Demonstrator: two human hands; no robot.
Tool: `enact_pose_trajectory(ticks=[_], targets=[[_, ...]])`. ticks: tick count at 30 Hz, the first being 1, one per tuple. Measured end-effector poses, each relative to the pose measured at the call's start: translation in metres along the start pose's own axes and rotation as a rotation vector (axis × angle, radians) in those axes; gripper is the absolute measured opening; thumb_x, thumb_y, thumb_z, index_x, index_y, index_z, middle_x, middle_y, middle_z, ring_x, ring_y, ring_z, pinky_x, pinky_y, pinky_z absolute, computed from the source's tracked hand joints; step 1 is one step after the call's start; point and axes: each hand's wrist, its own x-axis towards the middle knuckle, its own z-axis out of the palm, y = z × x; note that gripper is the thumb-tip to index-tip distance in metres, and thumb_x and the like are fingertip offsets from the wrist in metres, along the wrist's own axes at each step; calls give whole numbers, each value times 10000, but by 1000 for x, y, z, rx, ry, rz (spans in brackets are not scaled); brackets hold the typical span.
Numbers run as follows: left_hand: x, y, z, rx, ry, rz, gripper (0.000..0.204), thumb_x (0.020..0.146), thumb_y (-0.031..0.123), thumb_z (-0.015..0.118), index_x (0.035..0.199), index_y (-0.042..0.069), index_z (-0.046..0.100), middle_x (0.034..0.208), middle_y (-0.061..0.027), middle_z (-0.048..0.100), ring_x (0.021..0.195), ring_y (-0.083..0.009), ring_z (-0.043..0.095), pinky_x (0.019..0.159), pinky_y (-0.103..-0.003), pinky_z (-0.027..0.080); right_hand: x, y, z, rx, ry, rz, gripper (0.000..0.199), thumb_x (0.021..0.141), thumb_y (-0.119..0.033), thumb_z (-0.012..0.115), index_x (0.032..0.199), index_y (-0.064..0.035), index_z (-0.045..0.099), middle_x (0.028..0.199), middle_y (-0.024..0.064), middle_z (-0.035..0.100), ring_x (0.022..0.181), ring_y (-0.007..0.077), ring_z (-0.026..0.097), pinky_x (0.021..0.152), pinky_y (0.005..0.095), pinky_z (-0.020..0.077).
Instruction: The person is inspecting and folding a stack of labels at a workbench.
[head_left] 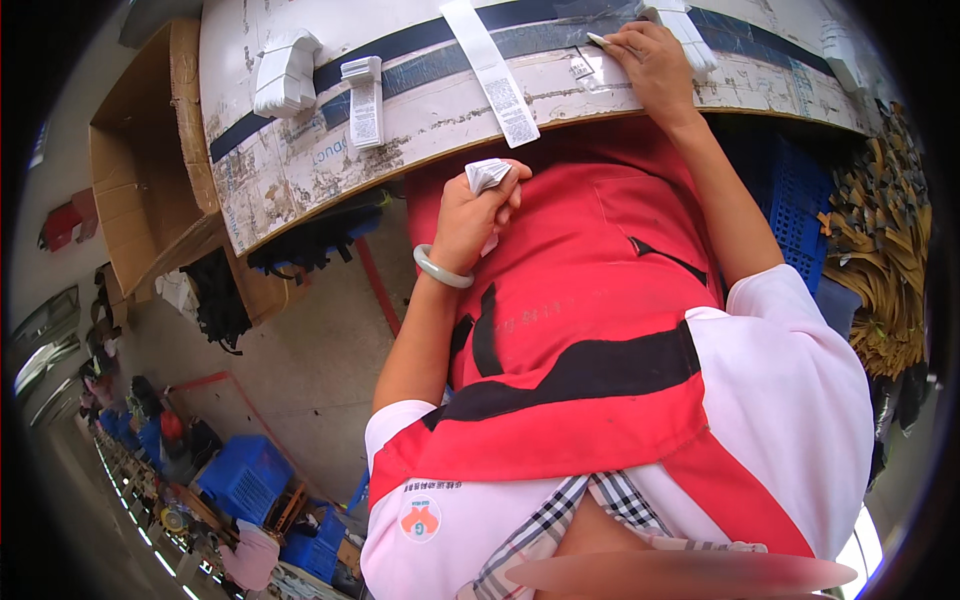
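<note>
My left hand (472,222), with a pale bangle at the wrist, is closed around a small wad of folded white labels (487,174) just in front of the table edge. Over the table my right hand (652,68) is pinched, and a thin white label (598,40) pokes out at its fingertips. Right beside that hand lies a stack of white labels (688,38), partly covered by it. A long printed label strip (492,75) stretches across the tabletop between my hands. Further left are a small folded label stack (366,104) and a thicker white bundle (286,75).
The worn white table (420,150) carries dark tape bands. An open cardboard box (150,150) stands at its left end. Blue crates (795,205) and hanging brown strips (885,240) are on the right. Another person (250,555) is far off at lower left.
</note>
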Motion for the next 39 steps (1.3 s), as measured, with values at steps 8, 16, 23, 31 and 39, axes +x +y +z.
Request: enact_pose_trajectory(ticks=[8, 16, 23, 31, 39], targets=[[59, 46, -17, 507, 338, 474, 212, 925, 49, 568, 1114, 2, 650, 797, -66, 673, 495, -61, 523, 424, -204, 396, -2, -57, 15, 212, -100, -176, 233, 858, -219, 676, 1060, -104, 691, 1079, 84, 648, 1027, 286, 570, 905, 390, 452], [106, 42, -8, 697, 514, 608, 227, 781, 50, 629, 985, -47, 648, 837, -221, 685, 808, -353, 684, 739, -388, 533, -10, -90, 49, 350, -79, -159, 311, 835, -190, 685, 1122, -73, 656, 1111, 116, 641, 1052, 301, 564, 945, 395, 438], [100, 31, 17, 791, 429, 629, 208, 769, 47, 637, 959, -33, 670, 987, -217, 664, 904, -363, 660, 806, -385, 516, -29, -79, 24, 365, -124, -55, 294, 836, -175, 684, 1111, -75, 659, 1118, 114, 639, 1047, 309, 570, 921, 397, 453], [81, 34, 15, 409, 365, 417, 249, 791, -48, 571, 1028, -43, 648, 784, -155, 679, 635, -189, 675, 511, -293, 545, -17, -71, 20, 421, -221, 33, 318, 859, -170, 684, 1166, -95, 654, 1142, 113, 633, 1036, 283, 589, 915, 357, 474], [71, 34, 4, 313, 351, 407, 222, 854, -24, 556, 1056, -56, 644, 764, -106, 667, 625, -150, 646, 504, -250, 550, -7, -81, 33, 375, -91, -112, 279, 849, -191, 668, 1108, -87, 671, 1076, 111, 652, 1000, 313, 597, 870, 395, 482]])
